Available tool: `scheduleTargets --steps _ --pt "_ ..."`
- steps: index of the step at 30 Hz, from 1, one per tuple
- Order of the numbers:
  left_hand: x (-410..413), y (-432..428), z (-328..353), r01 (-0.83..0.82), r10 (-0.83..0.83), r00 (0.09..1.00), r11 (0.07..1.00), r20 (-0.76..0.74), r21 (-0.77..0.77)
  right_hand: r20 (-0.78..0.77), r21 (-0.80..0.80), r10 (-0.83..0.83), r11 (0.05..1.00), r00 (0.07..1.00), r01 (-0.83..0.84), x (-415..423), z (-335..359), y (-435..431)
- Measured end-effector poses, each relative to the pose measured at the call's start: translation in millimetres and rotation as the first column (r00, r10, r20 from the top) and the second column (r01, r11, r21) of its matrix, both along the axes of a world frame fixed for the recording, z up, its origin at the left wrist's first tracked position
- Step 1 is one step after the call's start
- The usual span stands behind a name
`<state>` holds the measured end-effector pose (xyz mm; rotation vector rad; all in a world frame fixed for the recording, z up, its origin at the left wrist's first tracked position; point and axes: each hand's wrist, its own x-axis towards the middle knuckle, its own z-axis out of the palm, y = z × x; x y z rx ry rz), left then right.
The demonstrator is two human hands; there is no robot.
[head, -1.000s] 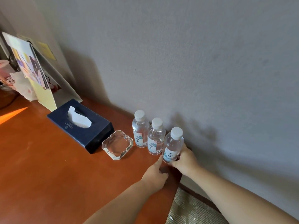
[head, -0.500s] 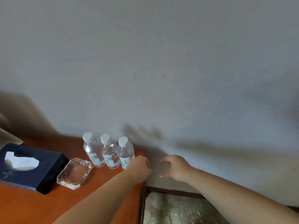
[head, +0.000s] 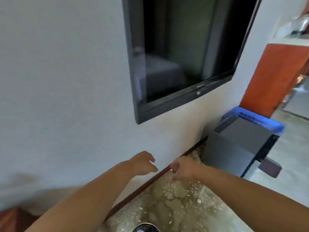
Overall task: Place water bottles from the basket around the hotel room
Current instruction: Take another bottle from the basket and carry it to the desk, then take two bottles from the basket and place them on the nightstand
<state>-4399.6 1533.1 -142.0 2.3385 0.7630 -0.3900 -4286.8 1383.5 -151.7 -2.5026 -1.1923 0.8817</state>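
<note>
My left hand [head: 142, 163] and my right hand [head: 184, 168] hang in front of the pale wall, close together and above the floor. Both hold nothing, with fingers loosely curled. A blue basket [head: 260, 119] shows at the right, partly hidden behind a grey box-shaped appliance [head: 234, 144]. No water bottles are in view. Only a corner of the orange-brown desk [head: 11, 220] appears at the bottom left.
A black wall-mounted TV [head: 182, 52] hangs above my hands. An orange wooden panel [head: 274, 76] stands at the right, beyond the basket. A dark skirting strip [head: 142, 186] runs along the wall's foot over patterned carpet [head: 175, 206]. A dark shoe tip [head: 145, 228] shows at the bottom.
My view has swung right, away from the desk and its three bottles toward the TV and the basket. Both hands have let go of the bottle and left the desk.
</note>
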Motion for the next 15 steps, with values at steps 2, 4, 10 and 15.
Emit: scheduleTargets --steps 2,4,10,15 --pt "54 -58 4 0.146 -0.147 0.989 0.989 0.013 0.026 0.035 0.007 -0.091 0.996 0.995 0.091 34 5 -68" --pt "101 -119 6 0.276 -0.278 0.96 0.96 0.038 0.038 0.056 0.028 -0.209 0.978 0.976 0.207 63 8 -137" --pt "207 -287 10 0.543 -0.544 0.834 0.839 0.085 0.045 -0.063 0.168 -0.619 0.766 0.783 0.62 120 12 -324" --pt "265 -371 19 0.675 -0.675 0.734 0.737 0.068 0.028 -0.142 0.195 -0.767 0.599 0.626 0.777 143 3 -419"
